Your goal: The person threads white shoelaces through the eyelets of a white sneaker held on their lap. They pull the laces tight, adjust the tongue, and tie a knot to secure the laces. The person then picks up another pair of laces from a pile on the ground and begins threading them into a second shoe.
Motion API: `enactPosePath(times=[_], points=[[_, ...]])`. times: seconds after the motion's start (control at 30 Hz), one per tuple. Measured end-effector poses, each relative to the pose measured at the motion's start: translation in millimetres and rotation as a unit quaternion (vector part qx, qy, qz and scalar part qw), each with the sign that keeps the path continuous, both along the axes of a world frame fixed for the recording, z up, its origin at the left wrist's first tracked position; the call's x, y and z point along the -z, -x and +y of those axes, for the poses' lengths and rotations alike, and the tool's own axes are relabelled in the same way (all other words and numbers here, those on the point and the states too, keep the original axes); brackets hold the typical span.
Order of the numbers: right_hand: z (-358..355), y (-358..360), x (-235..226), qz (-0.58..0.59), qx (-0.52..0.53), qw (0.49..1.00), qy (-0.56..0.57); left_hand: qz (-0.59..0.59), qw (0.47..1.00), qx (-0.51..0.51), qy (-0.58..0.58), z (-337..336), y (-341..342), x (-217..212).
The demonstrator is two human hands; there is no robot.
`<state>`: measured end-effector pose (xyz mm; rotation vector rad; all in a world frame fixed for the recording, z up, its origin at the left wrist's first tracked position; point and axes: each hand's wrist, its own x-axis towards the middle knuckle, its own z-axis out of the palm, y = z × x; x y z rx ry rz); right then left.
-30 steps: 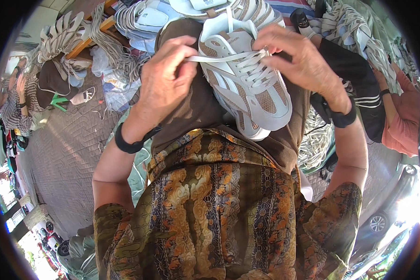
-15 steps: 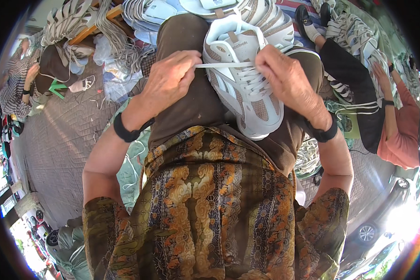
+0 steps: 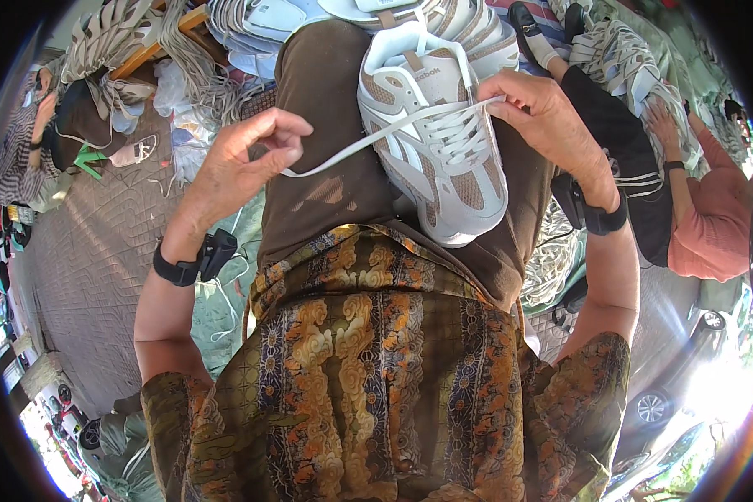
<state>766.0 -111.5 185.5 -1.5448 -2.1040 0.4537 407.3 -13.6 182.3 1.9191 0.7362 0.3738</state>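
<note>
Apparently lacing is underway: right hand (image 3: 540,117) pinches a lace (image 3: 351,151) over the shoe (image 3: 467,188); left hand (image 3: 244,151), cannot tell; tightening would need both pinching.

Sneaker (image 3: 448,180) on lap (image 3: 309,201), btwn L hand (image 3: 244,152) & R hand (image 3: 542,115); lace (image 3: 368,141) across its top. Sneaker pile (image 3: 487,48) just beyond. Plastic bag (image 3: 188,138) L of lap; co-worker (image 3: 711,222) far R, another person (image 3: 18,159) far L.
</note>
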Motion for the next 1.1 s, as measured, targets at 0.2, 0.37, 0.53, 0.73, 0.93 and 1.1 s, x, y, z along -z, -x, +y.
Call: enactPosePath(times=[0.2,0.37,0.53,0.73,0.93,1.1], points=[[0.8,-5.2,5.8,-0.24,0.054,0.924,-0.292,0.044,0.997,0.014,-0.059,-13.0,-36.6,9.3],[3.6,-15.6,20.2,-0.205,0.16,0.923,-0.284,0.091,0.993,0.071,0.022,-18.8,-55.1,20.8],[-5.3,-37.1,33.3,-0.154,0.184,0.967,-0.087,-0.006,0.991,0.048,0.123,-8.9,-32.4,8.6],[-9.5,-11.6,-13.5,0.028,0.107,0.992,-0.058,-0.08,0.985,0.008,0.154,2.2,8.5,-55.7],[9.7,105.3,-95.8,0.254,-0.098,0.952,-0.142,-0.171,0.981,0.064,0.07,-21.9,-14.3,-128.9],[20.5,94.8,-130.4,0.439,-0.285,0.829,0.194,-0.236,0.968,0.076,-0.033,-20.9,-22.0,-136.5]])
